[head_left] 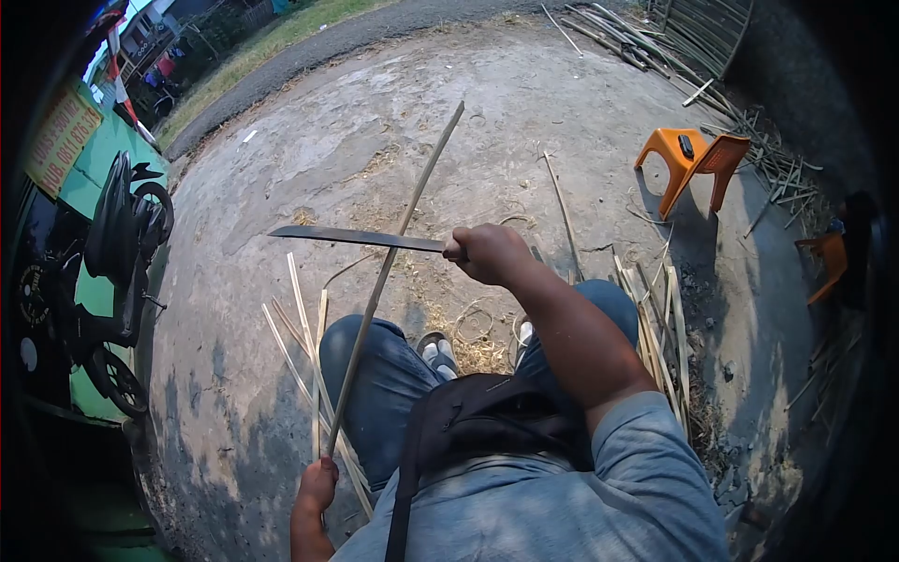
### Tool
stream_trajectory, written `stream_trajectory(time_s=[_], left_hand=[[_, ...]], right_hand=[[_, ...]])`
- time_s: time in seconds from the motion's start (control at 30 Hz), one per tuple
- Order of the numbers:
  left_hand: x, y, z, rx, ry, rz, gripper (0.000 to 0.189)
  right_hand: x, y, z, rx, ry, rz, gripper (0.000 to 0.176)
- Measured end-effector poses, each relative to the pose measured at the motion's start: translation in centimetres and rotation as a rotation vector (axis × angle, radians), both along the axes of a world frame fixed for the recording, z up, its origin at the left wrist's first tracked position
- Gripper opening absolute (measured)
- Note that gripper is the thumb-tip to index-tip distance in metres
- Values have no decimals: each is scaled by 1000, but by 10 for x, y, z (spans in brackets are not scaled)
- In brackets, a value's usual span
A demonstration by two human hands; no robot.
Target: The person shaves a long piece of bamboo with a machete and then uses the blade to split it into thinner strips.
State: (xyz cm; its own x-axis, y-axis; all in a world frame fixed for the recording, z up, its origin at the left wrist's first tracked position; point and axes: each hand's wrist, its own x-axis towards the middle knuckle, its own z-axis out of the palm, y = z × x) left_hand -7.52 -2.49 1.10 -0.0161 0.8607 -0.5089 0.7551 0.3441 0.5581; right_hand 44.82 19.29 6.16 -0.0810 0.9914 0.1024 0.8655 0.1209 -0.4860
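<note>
My right hand (489, 255) is closed round the handle of a machete (342, 236), whose long blade points left. The blade crosses a long bamboo strip (382, 273) and appears to touch it a little above its middle. Low on the left, my left hand (319, 480) grips the near end of that strip, which slants up and away to the right. Pale split bamboo strips (316, 370) lie beside my left knee. More split strips (670, 328) are bunched by my right knee.
An orange plastic chair (679, 164) with a dark object on its seat stands at the right. Bamboo poles (632, 42) are piled at the back right. A motorbike (117, 281) is parked at the left. Shavings (482, 354) litter the concrete between my feet.
</note>
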Motion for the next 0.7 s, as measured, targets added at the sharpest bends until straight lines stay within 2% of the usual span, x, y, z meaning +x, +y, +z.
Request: stream_trajectory(time_s=[0.07, 0.17, 0.3, 0.43, 0.53, 0.6, 0.7], left_hand=[[-2, 1, -1, 3, 7, -6, 90], [-10, 1, -5, 11, 17, -6, 89], [-5, 1, -4, 23, -3, -11, 89], [-6, 2, -7, 54, 11, -31, 88], [-3, -2, -6, 73, 12, -32, 86], [-1, -2, -4, 47, 7, -35, 82], [-3, 1, -4, 12, -6, -20, 82]], right_hand=[[5, 6, -1, -30, 74, -151, 33], [8, 1, 7, -43, 97, -163, 30], [-5, -14, 9, -68, -12, 41, 24], [-29, -23, 4, 30, -85, 236, 36], [-28, -18, 5, 69, -66, 251, 36], [-18, -9, 8, -20, -140, 155, 31], [7, 5, -3, 47, 30, -61, 23]])
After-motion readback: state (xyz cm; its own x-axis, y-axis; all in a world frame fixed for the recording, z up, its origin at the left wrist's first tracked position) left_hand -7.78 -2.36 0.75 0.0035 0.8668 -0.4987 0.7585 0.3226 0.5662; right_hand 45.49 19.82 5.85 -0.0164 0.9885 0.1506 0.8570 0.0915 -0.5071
